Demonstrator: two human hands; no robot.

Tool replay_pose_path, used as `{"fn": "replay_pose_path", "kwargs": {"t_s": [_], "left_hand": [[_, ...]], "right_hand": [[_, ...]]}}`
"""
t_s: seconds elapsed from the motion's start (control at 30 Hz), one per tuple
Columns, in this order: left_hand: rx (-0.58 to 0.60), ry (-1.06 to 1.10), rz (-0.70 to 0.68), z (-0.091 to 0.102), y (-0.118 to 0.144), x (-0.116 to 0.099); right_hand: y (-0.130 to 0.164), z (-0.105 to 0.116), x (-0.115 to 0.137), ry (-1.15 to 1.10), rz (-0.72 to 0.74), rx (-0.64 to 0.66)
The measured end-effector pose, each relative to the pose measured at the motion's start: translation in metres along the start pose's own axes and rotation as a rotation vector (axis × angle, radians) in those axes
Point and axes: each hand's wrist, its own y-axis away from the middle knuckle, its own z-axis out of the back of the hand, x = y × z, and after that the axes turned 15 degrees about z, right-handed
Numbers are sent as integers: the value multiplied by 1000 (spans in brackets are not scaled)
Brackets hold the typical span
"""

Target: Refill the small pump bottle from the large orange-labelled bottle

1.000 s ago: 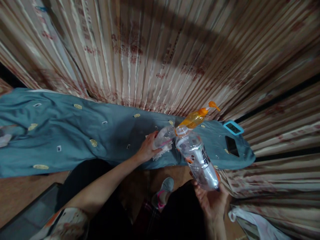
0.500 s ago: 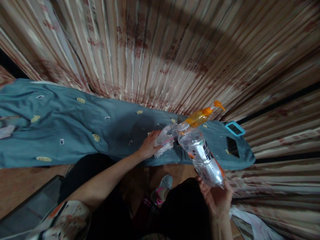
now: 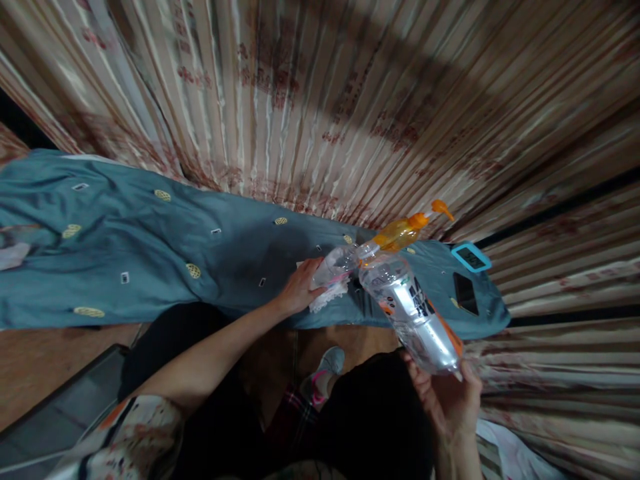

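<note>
Tilting over the table edge, the large plastic bottle (image 3: 413,310) has its base cupped in the right hand (image 3: 447,400), fingers curled under it, and its mouth meets the small clear container (image 3: 336,267). The left hand (image 3: 299,291) wraps that container on the blue cloth (image 3: 150,260). Behind stands an orange pump bottle (image 3: 403,231); a phone (image 3: 465,292) lies farther right.

Dim indoor light. A broad dark shadow crosses the striped curtain (image 3: 350,100) at the far side. Edges bend outward, wide-angle. Slight blur throughout; near corners dark.
</note>
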Motion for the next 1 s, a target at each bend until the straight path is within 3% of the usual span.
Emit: {"fn": "replay_pose_path", "kwargs": {"t_s": [0.47,0.6,0.8,1.0], "left_hand": [[-4,30,-2,0,2,-3],[-5,40,3,0,2,-4],[-4,36,-30,-1,1,-2],[-5,17,-17,-1,1,-3]], "right_hand": [[-4,51,13,78,-3,77],[-7,60,17,112,16,31],[-5,51,25,135,41,48],[12,22,32,195,112,58]]}}
